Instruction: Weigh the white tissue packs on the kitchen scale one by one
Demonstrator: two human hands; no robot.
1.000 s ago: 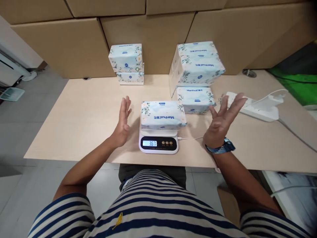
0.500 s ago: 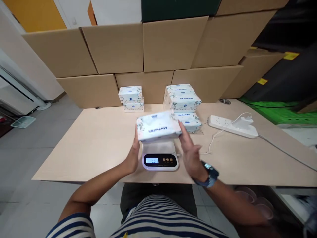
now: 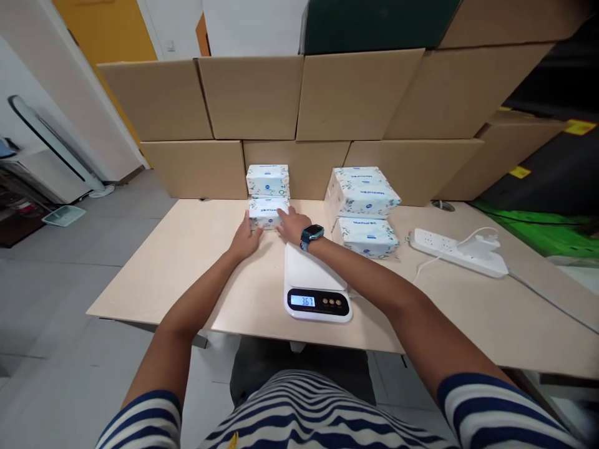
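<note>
I have the floral tissue pack (image 3: 267, 214) between both hands near the back edge of the tabletop (image 3: 163, 274), left of its middle and just in front of the other packs (image 3: 268, 181). The fingers of my left hand (image 3: 245, 240) lie along its left end with the thumb toward the front; those of my right hand (image 3: 294, 226) grip its right end and near corner. I can't tell whether its underside fully rests on the tabletop.

I'd judge it light and soft, a film wrap that may slide under dry skin and dent if squeezed hard. It isn't fragile, but its corners would crumple. Best hold: both short ends, flat fingers, even pressure, below mid-height, keeping off the loose top film.
</note>
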